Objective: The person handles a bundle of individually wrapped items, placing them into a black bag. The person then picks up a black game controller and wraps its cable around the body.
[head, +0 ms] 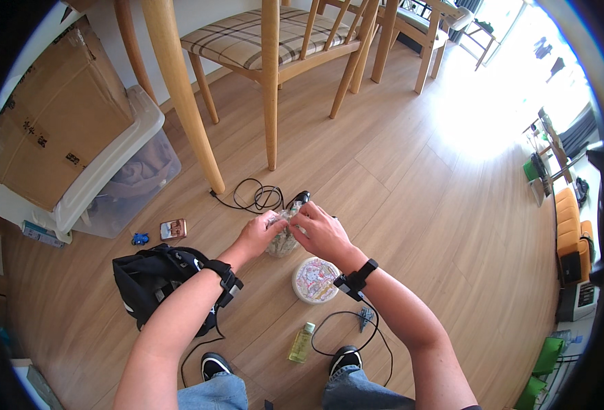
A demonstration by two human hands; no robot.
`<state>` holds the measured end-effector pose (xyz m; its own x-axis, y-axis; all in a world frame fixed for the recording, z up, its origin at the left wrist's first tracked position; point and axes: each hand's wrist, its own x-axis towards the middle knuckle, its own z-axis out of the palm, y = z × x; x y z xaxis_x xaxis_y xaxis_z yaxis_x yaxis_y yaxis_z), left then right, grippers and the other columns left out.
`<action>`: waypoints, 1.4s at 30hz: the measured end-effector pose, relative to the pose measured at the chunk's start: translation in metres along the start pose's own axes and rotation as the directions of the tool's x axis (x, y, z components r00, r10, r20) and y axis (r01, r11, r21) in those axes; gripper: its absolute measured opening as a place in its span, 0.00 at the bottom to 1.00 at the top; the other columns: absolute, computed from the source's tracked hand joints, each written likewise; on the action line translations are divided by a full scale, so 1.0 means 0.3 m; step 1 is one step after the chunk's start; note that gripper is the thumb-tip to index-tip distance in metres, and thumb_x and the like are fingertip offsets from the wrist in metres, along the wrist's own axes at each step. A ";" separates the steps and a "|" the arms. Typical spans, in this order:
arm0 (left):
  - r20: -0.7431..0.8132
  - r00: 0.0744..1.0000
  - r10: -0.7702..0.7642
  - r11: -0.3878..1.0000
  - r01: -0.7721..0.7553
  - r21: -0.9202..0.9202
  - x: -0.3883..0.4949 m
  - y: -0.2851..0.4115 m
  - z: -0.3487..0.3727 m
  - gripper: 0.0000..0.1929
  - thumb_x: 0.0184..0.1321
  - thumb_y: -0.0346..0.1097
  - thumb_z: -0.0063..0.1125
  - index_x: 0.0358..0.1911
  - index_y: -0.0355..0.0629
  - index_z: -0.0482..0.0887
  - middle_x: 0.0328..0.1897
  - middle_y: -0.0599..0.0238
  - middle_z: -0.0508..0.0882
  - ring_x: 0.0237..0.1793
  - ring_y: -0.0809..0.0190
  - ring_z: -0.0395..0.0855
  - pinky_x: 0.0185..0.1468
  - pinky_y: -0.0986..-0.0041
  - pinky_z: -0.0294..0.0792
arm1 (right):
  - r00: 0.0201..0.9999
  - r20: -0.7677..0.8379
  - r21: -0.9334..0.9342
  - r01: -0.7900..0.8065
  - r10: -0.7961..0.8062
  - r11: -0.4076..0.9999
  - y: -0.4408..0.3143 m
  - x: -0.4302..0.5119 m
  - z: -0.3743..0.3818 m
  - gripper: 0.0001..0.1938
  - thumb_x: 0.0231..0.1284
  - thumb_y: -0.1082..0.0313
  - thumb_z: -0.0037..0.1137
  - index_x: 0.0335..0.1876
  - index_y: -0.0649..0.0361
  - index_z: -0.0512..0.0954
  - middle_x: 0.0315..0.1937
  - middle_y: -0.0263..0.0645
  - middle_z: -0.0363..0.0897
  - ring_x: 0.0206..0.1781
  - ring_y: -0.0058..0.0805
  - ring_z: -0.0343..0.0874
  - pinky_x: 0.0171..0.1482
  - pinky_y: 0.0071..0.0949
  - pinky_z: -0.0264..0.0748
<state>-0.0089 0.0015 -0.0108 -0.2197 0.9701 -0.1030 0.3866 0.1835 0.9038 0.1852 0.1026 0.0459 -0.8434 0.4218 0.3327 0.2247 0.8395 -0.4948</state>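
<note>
Both hands pinch the top of a clear plastic bag (282,245) with pale, lumpy contents that I cannot make out. My left hand (256,236) grips its left side, thumb pointing inward. On the right side, the bent fingers of my right hand (322,230) hold the gathered plastic, hiding part of it. Just below the bag, a round container (314,281) with a cartoon-printed lid rests on the floor, its right edge near my right wrist strap. A bottle of yellow-green liquid (300,346) lies closer to my feet. A small grey toy (366,319) sits beneath my right forearm.
A coiled black cable (266,197) lies beyond the bag by a wooden leg (194,113). At left are a black fabric bag (145,277), a blue toy (140,239), a small picture-covered box (173,229) and a plastic storage bin (127,192) under a cardboard box (61,118). Wrist-strap cables trail downward.
</note>
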 end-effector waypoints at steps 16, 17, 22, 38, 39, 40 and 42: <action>-0.033 0.999 0.014 1.000 -0.014 -0.005 -0.020 0.014 -0.010 0.19 0.74 0.50 0.60 0.47 0.37 0.83 0.36 0.60 0.88 0.39 0.69 0.81 0.46 0.68 0.75 | 0.992 -0.008 -0.002 -0.130 0.130 0.992 -0.014 -0.020 0.003 0.12 0.66 0.60 0.65 0.49 0.53 0.79 0.52 0.42 0.74 0.46 0.45 0.82 0.46 0.42 0.82; -0.036 0.999 0.000 1.000 0.000 0.013 -0.020 0.014 -0.013 0.19 0.74 0.50 0.60 0.47 0.37 0.84 0.36 0.60 0.88 0.39 0.68 0.82 0.46 0.68 0.75 | 0.989 -0.018 0.006 -0.144 0.144 0.990 -0.015 -0.022 0.002 0.11 0.66 0.60 0.65 0.49 0.53 0.79 0.52 0.42 0.73 0.45 0.45 0.83 0.45 0.43 0.82; -0.049 0.998 0.029 0.999 -0.027 0.033 -0.026 0.021 -0.025 0.22 0.74 0.54 0.58 0.48 0.38 0.84 0.35 0.58 0.87 0.38 0.66 0.82 0.46 0.66 0.75 | 0.997 -0.017 0.035 -0.075 0.076 0.997 -0.003 -0.021 -0.005 0.09 0.66 0.62 0.65 0.46 0.54 0.80 0.52 0.41 0.73 0.46 0.44 0.82 0.45 0.42 0.82; -0.108 0.982 0.158 0.984 -0.147 0.100 -0.027 0.039 -0.028 0.29 0.79 0.56 0.49 0.62 0.33 0.81 0.55 0.44 0.87 0.56 0.49 0.86 0.59 0.63 0.75 | 0.997 -0.053 0.071 -0.047 0.050 0.996 0.003 -0.008 0.003 0.06 0.64 0.67 0.63 0.42 0.57 0.79 0.52 0.41 0.76 0.50 0.44 0.81 0.51 0.39 0.82; -0.106 0.980 0.170 0.983 -0.160 0.093 -0.027 0.039 -0.029 0.29 0.79 0.56 0.48 0.62 0.33 0.81 0.55 0.44 0.87 0.56 0.49 0.86 0.59 0.63 0.75 | 0.997 -0.060 0.083 -0.039 0.044 0.996 0.003 -0.008 0.003 0.06 0.64 0.68 0.63 0.41 0.58 0.79 0.51 0.41 0.76 0.50 0.44 0.81 0.51 0.39 0.82; -0.102 0.981 0.167 0.983 -0.158 0.090 -0.028 0.038 -0.029 0.29 0.79 0.56 0.48 0.62 0.33 0.81 0.55 0.45 0.87 0.56 0.49 0.86 0.59 0.63 0.75 | 0.997 -0.061 0.072 -0.048 0.052 0.996 0.003 -0.006 0.003 0.06 0.64 0.68 0.63 0.41 0.58 0.79 0.51 0.41 0.76 0.50 0.44 0.81 0.51 0.39 0.82; -0.101 0.981 0.165 0.984 -0.156 0.091 -0.026 0.035 -0.029 0.30 0.79 0.57 0.47 0.61 0.32 0.82 0.55 0.45 0.87 0.55 0.49 0.86 0.59 0.64 0.74 | 0.996 -0.083 0.073 -0.037 0.043 0.997 0.003 -0.003 0.004 0.06 0.63 0.68 0.63 0.40 0.58 0.79 0.51 0.41 0.76 0.51 0.43 0.81 0.52 0.38 0.82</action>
<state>-0.0109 -0.0056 0.0033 -0.2418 0.9661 0.0900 0.4958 0.0433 0.8673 0.1857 0.1024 0.0442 -0.7893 0.4849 0.3767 0.2194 0.7958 -0.5645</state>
